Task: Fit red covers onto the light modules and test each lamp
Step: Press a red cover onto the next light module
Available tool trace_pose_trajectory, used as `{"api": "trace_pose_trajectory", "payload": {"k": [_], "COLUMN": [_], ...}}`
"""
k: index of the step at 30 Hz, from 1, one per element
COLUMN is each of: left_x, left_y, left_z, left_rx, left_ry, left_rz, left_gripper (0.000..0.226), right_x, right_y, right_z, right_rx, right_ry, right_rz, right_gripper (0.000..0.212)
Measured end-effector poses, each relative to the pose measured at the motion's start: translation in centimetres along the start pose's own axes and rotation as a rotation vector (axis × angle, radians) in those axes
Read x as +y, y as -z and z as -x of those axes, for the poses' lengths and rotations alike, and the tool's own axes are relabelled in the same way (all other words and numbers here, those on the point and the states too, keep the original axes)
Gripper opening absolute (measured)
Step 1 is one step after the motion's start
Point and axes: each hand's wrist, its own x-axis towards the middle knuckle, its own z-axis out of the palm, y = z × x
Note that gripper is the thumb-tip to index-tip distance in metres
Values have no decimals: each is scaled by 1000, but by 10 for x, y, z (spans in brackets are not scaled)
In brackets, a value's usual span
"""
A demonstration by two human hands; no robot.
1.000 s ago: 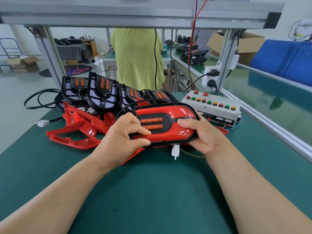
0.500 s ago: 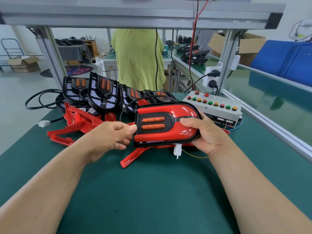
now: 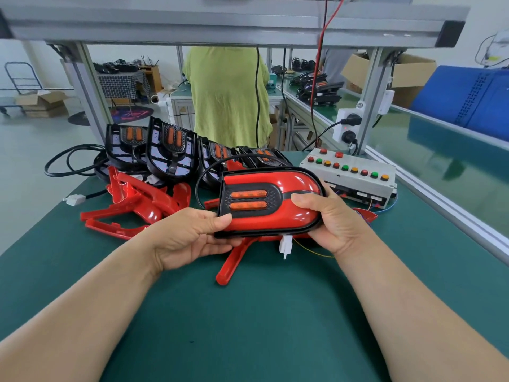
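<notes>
Just above the green bench (image 3: 248, 326), centre: covered lamp (image 3: 264, 221) held up, its red cover seated inside the black rim. Left grip (image 3: 187, 238) curled on the lamp's near-left corner, thumb on top; right grip (image 3: 333, 219) wrapped round the rounded right end. Loose red covers (image 3: 137, 205) lie to the left, bare modules (image 3: 170, 147) behind them, button box (image 3: 349, 172) to the right

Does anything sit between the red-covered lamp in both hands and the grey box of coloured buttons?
Nothing visible does. The red-covered lamp, gripped by the left hand and right hand, is held just in front of the grey button box.
</notes>
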Motion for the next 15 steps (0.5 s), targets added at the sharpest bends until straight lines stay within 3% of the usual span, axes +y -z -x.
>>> {"api": "trace_pose_trajectory", "payload": {"k": [15], "left_x": [2], "left_y": [-11], "left_z": [1], "left_rx": [134], "left_ry": [-95], "left_rz": [-94], "left_gripper": [33], "right_x": [-4], "right_y": [2], "right_z": [1], "right_rx": [1], "right_ry": [6], "right_rz": [-2], "right_gripper": [72]}}
